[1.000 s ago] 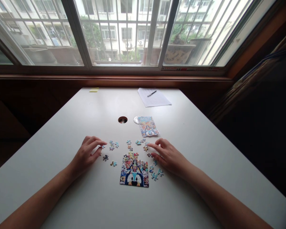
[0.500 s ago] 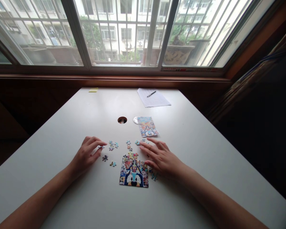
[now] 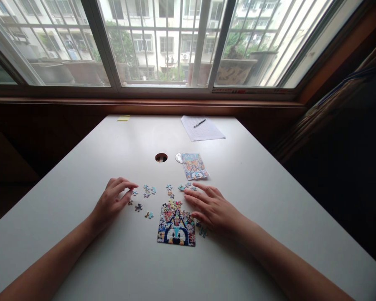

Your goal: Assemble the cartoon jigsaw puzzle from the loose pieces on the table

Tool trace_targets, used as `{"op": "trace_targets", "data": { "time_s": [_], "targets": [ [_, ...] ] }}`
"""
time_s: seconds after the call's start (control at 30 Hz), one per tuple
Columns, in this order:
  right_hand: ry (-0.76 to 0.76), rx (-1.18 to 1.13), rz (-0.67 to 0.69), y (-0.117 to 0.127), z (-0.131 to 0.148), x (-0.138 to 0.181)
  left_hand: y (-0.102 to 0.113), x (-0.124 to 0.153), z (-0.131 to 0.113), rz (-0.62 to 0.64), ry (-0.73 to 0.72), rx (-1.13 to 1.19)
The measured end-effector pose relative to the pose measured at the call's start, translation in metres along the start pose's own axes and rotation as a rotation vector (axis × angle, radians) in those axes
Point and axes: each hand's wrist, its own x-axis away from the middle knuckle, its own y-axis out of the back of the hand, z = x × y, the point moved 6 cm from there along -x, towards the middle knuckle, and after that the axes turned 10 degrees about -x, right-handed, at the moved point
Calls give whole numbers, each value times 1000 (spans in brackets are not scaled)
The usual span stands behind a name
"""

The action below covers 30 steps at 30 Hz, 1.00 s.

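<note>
A partly assembled jigsaw puzzle with a blue cartoon dog face lies on the table, its upper edge uneven. My left hand hovers at the left of the loose pieces, thumb and index finger curved and apart. Just beyond its fingertips is a small light-blue puzzle piece. A dark piece lies below. My right hand rests spread and palm down at the puzzle's upper right, fingertips by a blue piece. Other pieces are partly hidden under its wrist side.
Several loose pieces are scattered above the puzzle. Behind them lies a reference picture card, overlapping a round silver cover. Farther back are a cable hole, papers with a pen, and yellow sticky notes.
My left hand has drawn slightly left and away from the light-blue piece, uncovering it and another small piece beneath the fingers. My right hand stays in nearly the same place.
</note>
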Motion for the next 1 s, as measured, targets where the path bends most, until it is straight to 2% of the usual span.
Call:
{"op": "trace_targets", "data": {
  "time_s": [0.27,0.6,0.83,1.0],
  "targets": [
    [2,-6,7,0,-1,0,6,-3,6,-5,208,143],
    [0,-18,8,2,-3,3,4,-2,16,-17,305,220],
    [11,-36,-20,6,-5,4,6,-3,18,33,280,180],
    [12,-61,-32,9,-6,6,6,1,30,247,121,122]
  ]
}}
